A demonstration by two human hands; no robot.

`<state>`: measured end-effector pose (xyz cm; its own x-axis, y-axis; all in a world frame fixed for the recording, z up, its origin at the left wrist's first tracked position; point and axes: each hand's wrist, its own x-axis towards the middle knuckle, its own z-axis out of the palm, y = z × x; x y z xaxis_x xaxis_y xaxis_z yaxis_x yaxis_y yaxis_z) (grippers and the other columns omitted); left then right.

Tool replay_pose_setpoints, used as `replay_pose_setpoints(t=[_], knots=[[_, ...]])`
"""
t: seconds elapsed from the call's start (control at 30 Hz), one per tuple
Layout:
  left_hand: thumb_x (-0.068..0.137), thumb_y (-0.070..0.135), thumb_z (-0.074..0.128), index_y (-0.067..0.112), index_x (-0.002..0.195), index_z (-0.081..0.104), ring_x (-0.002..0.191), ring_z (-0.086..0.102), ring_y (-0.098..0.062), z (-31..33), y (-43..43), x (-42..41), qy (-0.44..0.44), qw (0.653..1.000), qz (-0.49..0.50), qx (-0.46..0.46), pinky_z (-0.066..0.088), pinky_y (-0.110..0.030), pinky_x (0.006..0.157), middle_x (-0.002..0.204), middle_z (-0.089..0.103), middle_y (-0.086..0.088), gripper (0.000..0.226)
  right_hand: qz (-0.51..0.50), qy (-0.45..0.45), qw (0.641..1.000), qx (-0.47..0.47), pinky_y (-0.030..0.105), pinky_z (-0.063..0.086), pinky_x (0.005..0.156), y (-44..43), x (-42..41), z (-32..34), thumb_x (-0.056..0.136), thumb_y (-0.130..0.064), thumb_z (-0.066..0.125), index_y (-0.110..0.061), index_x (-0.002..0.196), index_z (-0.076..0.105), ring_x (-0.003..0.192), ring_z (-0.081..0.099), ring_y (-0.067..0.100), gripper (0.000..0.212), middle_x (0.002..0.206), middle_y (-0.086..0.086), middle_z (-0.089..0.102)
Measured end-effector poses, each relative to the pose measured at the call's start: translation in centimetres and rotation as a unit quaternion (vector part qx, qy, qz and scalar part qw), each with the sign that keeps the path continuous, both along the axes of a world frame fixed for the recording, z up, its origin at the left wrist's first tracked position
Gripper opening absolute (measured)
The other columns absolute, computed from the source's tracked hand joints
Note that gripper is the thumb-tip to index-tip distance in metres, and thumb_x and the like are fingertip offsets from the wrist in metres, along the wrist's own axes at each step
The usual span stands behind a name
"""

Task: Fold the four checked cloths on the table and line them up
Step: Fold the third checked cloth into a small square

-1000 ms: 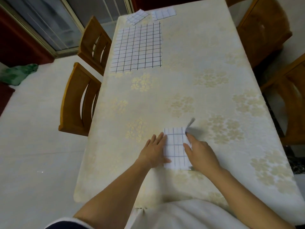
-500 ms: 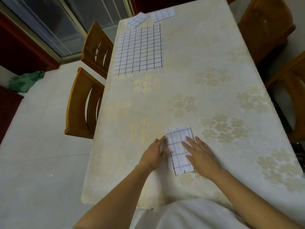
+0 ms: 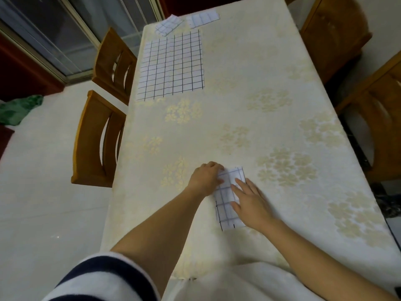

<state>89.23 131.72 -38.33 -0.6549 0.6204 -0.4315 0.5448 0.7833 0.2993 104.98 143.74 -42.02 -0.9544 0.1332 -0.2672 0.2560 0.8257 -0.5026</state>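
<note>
A small folded checked cloth [image 3: 226, 210] lies near the front edge of the table [image 3: 249, 118]. My left hand [image 3: 205, 179] is at its upper left edge, fingers curled and thumb on top, pinching that edge. My right hand [image 3: 249, 203] lies flat on the cloth's right half with straight fingers. One unfolded checked cloth [image 3: 171, 66] is spread flat at the far left. Beyond it, at the far end, lie two folded checked cloths [image 3: 168, 26] [image 3: 202, 19] side by side, the left one askew.
The table wears a cream cloth with pale flower prints. Two wooden chairs [image 3: 97, 140] [image 3: 115, 64] stand along the left side, and more chairs [image 3: 332, 33] along the right. A green bundle [image 3: 19, 109] lies on the floor at far left.
My right hand laid the last flap down and now rests flat on the folded cloth. My left hand went from flat beside the cloth to curled on its upper left edge.
</note>
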Motion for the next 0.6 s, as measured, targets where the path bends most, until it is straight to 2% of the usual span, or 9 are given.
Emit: replay_pose_setpoints(t=[0.07,0.13,0.2,0.27,0.33,0.4,0.5,0.6], knots=[[0.099,0.032,0.063,0.018,0.135,0.056,0.124,0.050,-0.030,-0.4,1.0,-0.5,0.012,1.000,-0.015,-0.013,0.046,-0.040,0.099,0.139,0.050,-0.007,0.039,-0.026,0.012,0.999,-0.044,0.036,0.021,0.122,0.1,-0.1,0.1,0.099,-0.037,0.051,-0.019,0.149,0.040,0.150,0.015,0.022,0.054,0.162,-0.004,0.022],[0.099,0.034,0.063,0.017,0.128,0.059,0.119,0.049,-0.030,-0.7,1.7,-0.8,0.030,0.999,-0.020,-0.019,0.047,-0.041,0.097,0.132,0.050,-0.009,0.034,-0.074,0.034,0.992,-0.095,0.033,0.033,0.115,0.6,-0.1,0.4,0.097,-0.030,0.058,-0.019,0.144,0.048,0.143,0.031,0.020,0.049,0.157,-0.003,0.032],[0.099,0.035,0.062,0.016,0.125,0.060,0.118,0.049,-0.031,-0.8,2.3,-1.1,0.031,0.999,-0.027,-0.028,0.048,-0.042,0.097,0.130,0.050,-0.010,0.031,-0.125,0.032,0.983,-0.132,0.028,0.042,0.105,1.4,0.2,0.8,0.096,-0.027,0.060,-0.018,0.142,0.049,0.126,0.050,0.017,0.048,0.149,-0.001,0.038],[0.101,0.034,0.059,0.014,0.123,0.061,0.117,0.048,-0.032,-0.9,2.6,-1.6,0.014,0.999,-0.023,-0.037,0.047,-0.044,0.098,0.128,0.050,-0.011,0.030,-0.180,0.006,0.970,-0.162,0.030,0.050,0.092,2.1,0.4,1.1,0.096,-0.030,0.060,-0.018,0.142,0.047,0.100,0.061,0.015,0.049,0.139,0.001,0.043],[0.103,0.033,0.056,0.012,0.121,0.061,0.116,0.049,-0.032,-0.8,2.8,-2.0,-0.008,0.999,-0.010,-0.034,0.047,-0.044,0.098,0.126,0.051,-0.012,0.029,-0.217,-0.020,0.956,-0.195,0.028,0.051,0.083,2.6,0.4,1.0,0.095,-0.032,0.062,-0.017,0.141,0.046,0.084,0.061,0.008,0.051,0.132,0.001,0.047],[0.104,0.031,0.054,0.010,0.117,0.060,0.110,0.054,-0.032,-0.6,2.9,-2.3,-0.036,0.999,0.014,-0.018,0.049,-0.042,0.094,0.121,0.055,-0.013,0.025,-0.242,-0.025,0.945,-0.219,0.025,0.048,0.079,3.0,0.2,0.8,0.094,-0.032,0.064,-0.015,0.138,0.048,0.080,0.058,0.003,0.049,0.128,0.001,0.050],[0.105,0.029,0.053,0.011,0.108,0.059,0.100,0.060,-0.031,-0.4,2.8,-2.5,-0.070,0.997,0.035,-0.011,0.050,-0.041,0.084,0.111,0.063,-0.013,0.019,-0.269,-0.035,0.932,-0.240,0.026,0.047,0.076,3.2,-0.4,0.7,0.093,-0.031,0.066,-0.014,0.132,0.050,0.085,0.060,0.012,0.046,0.116,0.001,0.055],[0.103,0.031,0.056,0.014,0.106,0.056,0.096,0.062,-0.030,-0.5,2.5,-2.6,-0.084,0.995,0.046,-0.013,0.050,-0.039,0.080,0.109,0.064,-0.012,0.017,-0.267,-0.060,0.938,-0.214,0.028,0.050,0.073,3.1,-0.8,0.6,0.093,-0.032,0.065,-0.013,0.117,0.056,0.085,0.061,0.017,0.032,0.099,0.001,0.063]])
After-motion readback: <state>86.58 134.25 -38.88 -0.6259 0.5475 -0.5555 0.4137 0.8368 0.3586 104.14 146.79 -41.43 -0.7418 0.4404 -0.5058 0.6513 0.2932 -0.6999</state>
